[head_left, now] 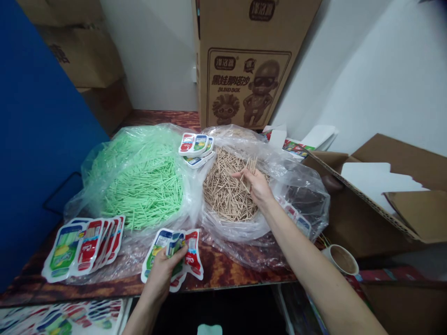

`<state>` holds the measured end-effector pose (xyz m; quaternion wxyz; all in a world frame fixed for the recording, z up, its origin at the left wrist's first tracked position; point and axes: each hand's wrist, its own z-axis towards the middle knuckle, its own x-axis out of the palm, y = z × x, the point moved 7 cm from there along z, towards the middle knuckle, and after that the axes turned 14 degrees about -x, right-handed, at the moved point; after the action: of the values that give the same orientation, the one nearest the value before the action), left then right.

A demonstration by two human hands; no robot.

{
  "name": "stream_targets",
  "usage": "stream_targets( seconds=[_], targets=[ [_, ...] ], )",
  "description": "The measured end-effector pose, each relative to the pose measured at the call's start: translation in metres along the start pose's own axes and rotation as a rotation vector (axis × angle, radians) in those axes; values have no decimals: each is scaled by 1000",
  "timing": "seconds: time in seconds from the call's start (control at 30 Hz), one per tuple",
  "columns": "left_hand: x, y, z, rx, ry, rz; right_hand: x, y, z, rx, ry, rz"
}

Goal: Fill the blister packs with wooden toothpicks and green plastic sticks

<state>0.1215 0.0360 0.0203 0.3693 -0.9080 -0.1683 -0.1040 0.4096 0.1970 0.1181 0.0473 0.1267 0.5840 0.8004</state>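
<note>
My left hand (pixel 162 267) grips a few printed candy pouches (pixel 194 253), green-and-blue on one side and red on the other, over the front of the table. Thumb and fingers of my right hand (pixel 257 184) pinch a small bunch of brown candy sticks (pixel 249 174) above a clear plastic bag of loose brown sticks (pixel 226 197). To its left lies another clear bag, full of light green sticks (pixel 143 186). A fanned stack of similar pouches (pixel 84 246) rests at the table's left front, and a few more pouches (pixel 196 146) sit between the two bags.
A tall printed carton (pixel 244 83) stands behind the bags. An opened cardboard box (pixel 370 195) is at the right, with a paper cup (pixel 340 259) near it. A blue panel (pixel 35 116) borders the left. Many pouches (pixel 66 318) lie below the table edge.
</note>
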Motion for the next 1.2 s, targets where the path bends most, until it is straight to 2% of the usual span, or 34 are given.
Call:
stream_targets(
  seconds=[0.1, 0.23, 0.37, 0.43, 0.5, 0.57, 0.67, 0.73, 0.93, 1.07, 1.2],
  targets=[
    [32, -1, 1, -41, 134, -20, 11, 1, -9, -99, 43, -94],
    [91, -16, 9, -31, 332, 15, 30, 1, -23, -171, 145, -125],
    [141, -31, 25, -13, 460, -19, 40, -2, -38, -85, 173, -13],
    [156, -34, 33, -23, 491, -33, 41, -7, -44, 14, 163, 41],
    [163, -34, 40, -31, 497, -33, 38, -13, -45, 98, 122, 86],
    [163, -33, 46, -32, 476, -34, 29, -15, -40, 114, 37, 123],
    [157, -33, 53, -29, 434, -44, 17, -13, -28, 52, -68, 134],
    [154, -35, 55, -23, 428, -54, 16, -12, -25, 58, -68, 149],
    [145, -42, 54, 56, 411, -21, 34, -21, -44, 261, -27, 333],
    [112, -42, 43, 79, 322, 29, 43, -25, -73, 388, 17, 420],
    [65, -47, 28, 103, 217, -42, 70, -31, -133, 642, 284, 500]
  ],
)
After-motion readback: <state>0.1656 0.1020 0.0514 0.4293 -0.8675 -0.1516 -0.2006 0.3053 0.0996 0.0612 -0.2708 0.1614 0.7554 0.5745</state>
